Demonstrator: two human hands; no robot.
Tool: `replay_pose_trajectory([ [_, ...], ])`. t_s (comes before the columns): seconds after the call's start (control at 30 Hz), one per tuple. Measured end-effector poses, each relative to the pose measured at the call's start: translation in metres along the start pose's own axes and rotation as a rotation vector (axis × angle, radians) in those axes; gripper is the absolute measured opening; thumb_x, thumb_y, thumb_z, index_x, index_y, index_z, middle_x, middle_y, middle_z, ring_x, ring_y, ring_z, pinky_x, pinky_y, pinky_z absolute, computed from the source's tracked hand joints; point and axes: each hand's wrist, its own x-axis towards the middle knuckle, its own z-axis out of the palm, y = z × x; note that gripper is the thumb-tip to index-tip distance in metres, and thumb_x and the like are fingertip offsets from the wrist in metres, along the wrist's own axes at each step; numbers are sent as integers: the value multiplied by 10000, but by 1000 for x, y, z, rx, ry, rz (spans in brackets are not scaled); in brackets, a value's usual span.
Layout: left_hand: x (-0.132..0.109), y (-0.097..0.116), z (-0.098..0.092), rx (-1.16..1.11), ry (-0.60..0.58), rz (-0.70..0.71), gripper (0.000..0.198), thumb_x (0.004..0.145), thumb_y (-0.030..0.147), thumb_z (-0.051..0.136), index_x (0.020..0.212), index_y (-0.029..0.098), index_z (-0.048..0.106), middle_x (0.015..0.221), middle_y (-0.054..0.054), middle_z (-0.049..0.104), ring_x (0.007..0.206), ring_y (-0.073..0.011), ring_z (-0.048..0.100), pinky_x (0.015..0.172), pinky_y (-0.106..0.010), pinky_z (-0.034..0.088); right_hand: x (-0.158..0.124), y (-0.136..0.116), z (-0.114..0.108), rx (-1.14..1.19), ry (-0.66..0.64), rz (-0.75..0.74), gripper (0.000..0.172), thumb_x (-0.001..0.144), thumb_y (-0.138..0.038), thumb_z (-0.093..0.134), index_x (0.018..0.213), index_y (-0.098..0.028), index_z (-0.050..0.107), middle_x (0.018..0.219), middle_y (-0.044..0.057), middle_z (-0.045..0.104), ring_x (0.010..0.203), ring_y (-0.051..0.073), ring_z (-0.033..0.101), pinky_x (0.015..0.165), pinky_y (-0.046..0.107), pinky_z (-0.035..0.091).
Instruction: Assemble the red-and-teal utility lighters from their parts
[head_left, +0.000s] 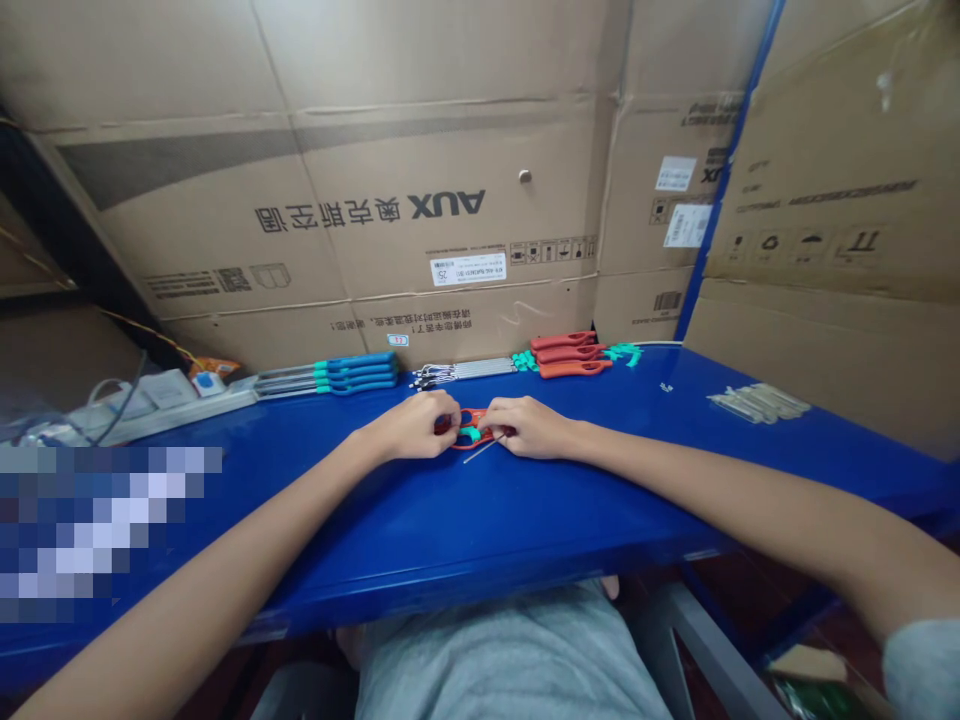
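Note:
Both my hands meet at the middle of the blue table. My left hand is closed on one end of a small red tool with a teal part. From the other side my right hand pinches the same tool. A thin metal rod sticks out below it, lying on the table. The fingers hide most of the tool.
Along the cardboard wall lie a row of blue-and-teal handled tools, a bundle of metal rods, red handles and teal pieces. Pale strips lie at the right. A power strip sits at the left.

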Motion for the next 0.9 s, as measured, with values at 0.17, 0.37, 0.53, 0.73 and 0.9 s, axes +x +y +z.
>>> replay_pose_trajectory([
  [0.17, 0, -1, 0, -6, -13, 11, 128, 735, 106, 518, 732, 159, 634, 793, -49, 661, 736, -161, 579, 709, -257, 457, 0, -1, -1, 6, -4, -1, 304, 703, 19, 494, 888, -143, 672, 821, 35, 596, 677, 117, 507, 657, 223, 393],
  [0.37, 0, 0, -1, -17, -22, -6, 121, 720, 104, 521, 725, 159, 628, 798, -47, 658, 738, -164, 581, 710, -264, 458, 0, -2, -2, -8, -22, 24, 313, 709, 17, 501, 911, -138, 683, 828, 41, 600, 689, 123, 515, 662, 229, 397],
  [0.53, 0, -1, -1, -10, -35, -17, 117, 708, 106, 521, 727, 162, 621, 804, -45, 654, 746, -166, 581, 721, -265, 460, 1, -3, -2, -15, -37, 19, 350, 713, 11, 502, 967, -135, 693, 844, 49, 612, 706, 131, 531, 679, 239, 411],
  [0.73, 0, -2, 0, 11, -36, -25, 108, 713, 132, 519, 730, 166, 620, 816, -48, 655, 757, -174, 586, 726, -271, 458, 0, -1, -2, -30, -51, 26, 373, 728, 2, 496, 999, -140, 708, 865, 57, 624, 722, 136, 547, 689, 241, 423],
  [0.9, 0, 0, -1, 10, -36, -27, 124, 718, 146, 501, 730, 169, 622, 808, -45, 664, 746, -173, 593, 722, -271, 463, -1, -1, -2, -38, -47, 16, 380, 735, -5, 495, 1004, -154, 718, 871, 57, 633, 726, 138, 562, 702, 242, 435],
])
